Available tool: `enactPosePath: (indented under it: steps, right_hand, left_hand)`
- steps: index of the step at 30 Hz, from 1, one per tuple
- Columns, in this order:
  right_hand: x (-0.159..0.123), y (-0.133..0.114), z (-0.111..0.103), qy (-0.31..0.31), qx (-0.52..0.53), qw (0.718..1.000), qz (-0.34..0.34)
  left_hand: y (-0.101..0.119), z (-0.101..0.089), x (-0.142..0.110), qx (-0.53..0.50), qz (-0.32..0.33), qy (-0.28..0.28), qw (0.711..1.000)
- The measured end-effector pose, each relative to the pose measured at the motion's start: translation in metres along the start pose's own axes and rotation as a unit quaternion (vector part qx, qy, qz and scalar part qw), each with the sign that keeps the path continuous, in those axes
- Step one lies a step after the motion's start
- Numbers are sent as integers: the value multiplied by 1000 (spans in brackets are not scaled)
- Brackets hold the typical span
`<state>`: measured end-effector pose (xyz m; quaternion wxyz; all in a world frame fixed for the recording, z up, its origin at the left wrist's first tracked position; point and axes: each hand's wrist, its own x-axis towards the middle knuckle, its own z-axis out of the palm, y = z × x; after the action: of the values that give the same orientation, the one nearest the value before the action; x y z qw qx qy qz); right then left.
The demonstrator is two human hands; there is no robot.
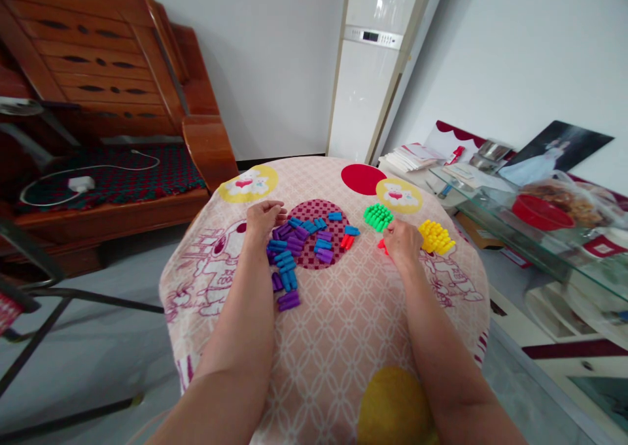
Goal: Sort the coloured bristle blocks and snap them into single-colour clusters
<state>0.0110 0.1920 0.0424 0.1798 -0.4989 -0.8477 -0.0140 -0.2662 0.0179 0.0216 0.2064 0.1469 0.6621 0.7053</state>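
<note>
Find red pieces (383,245) on cloth-covered desk (338,347) beside right hand (403,241), curled, can't tell if gripping; purple pieces (296,243) by left hand (265,218), half open. Judge light, stiff, maybe slick; pinch mid-length, singly.

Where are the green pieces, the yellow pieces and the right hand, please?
Green pieces (378,217): head view, middle of the cluster.
Yellow pieces (437,237): head view, middle of the cluster.
Right hand (403,241): head view, back of the hand.
</note>
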Motion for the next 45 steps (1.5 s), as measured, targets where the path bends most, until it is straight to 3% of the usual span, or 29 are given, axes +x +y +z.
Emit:
enactPosePath:
  steps: [2, 6, 9, 12, 15, 20, 24, 28, 33, 36, 38, 42, 45]
  right_hand:
    - [-7, -8, 1, 21, 27, 999, -43]
    - [-28, -32, 18, 14, 65, 978, -198]
    - [-39, -48, 33, -6, 47, 967, -250]
    - [-42, -52, 39, -22, 52, 970, -238]
    - [-41, -43, 32, -18, 107, 975, -196]
    - [-40, 1, 1, 25, 146, 987, -67]
    - [-45, 35, -16, 4, 114, 992, -54]
    - [-50, 48, -11, -10, 87, 995, -46]
    - [-51, 43, -7, 8, 99, 995, -15]
    - [-52, 30, -10, 52, 201, 978, -34]
    - [-52, 16, -6, 48, 290, 953, -75]
    - [-47, -13, 23, -19, 398, 909, -122]
    - [-41, -29, 50, -46, 376, 920, -102]
  left_hand:
    - [-1, 0, 0, 1, 1, 2, 1000]
    - [-2, -1, 0, -1, 2, -3, 1000]
    - [-1, -1, 0, -5, 0, -3, 1000]
    - [0, -1, -2, -9, -3, 2, 1000]
    - [2, -1, -3, -8, -8, 3, 1000]
    - [3, -1, -3, -11, -8, 4, 1000]
    - [1, 0, -2, -13, -4, -2, 1000]
    - [0, 0, -2, -14, -2, -6, 1000]
    - [0, 0, -1, -20, -6, 1, 1000]
    - [1, 0, -2, -17, -7, 3, 1000]
    - [2, -1, -2, -16, -5, 5, 1000]
    - [1, -6, -1, -11, 3, 5, 1000]
    - [-1, -10, 2, -8, 11, 11, 1000]
